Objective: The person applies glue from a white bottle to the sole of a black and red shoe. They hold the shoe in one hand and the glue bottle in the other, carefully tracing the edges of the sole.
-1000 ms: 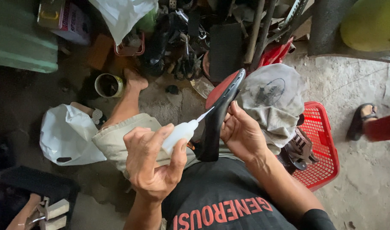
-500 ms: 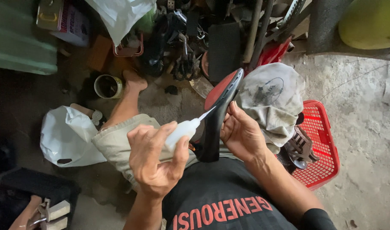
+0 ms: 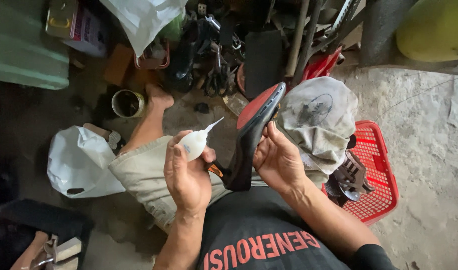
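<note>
Since the earlier frames the left hand (image 3: 188, 175) had drawn the white squeeze bottle (image 3: 194, 144) back; its nozzle, previously at the shoe's edge, now stood clear, pointing up-right. Fingers clenched round the bottle. Right hand (image 3: 278, 160) gripped the black shoe (image 3: 249, 145), red insole showing, upright over the lap, unchanged. Grey cloth (image 3: 316, 122) draped beside it, red basket (image 3: 376, 172) behind, white bag (image 3: 81, 162) and tin can (image 3: 128, 103) on the floor left.

Both hands (image 3: 189, 175) (image 3: 276, 160) raised (grips closed)
</note>
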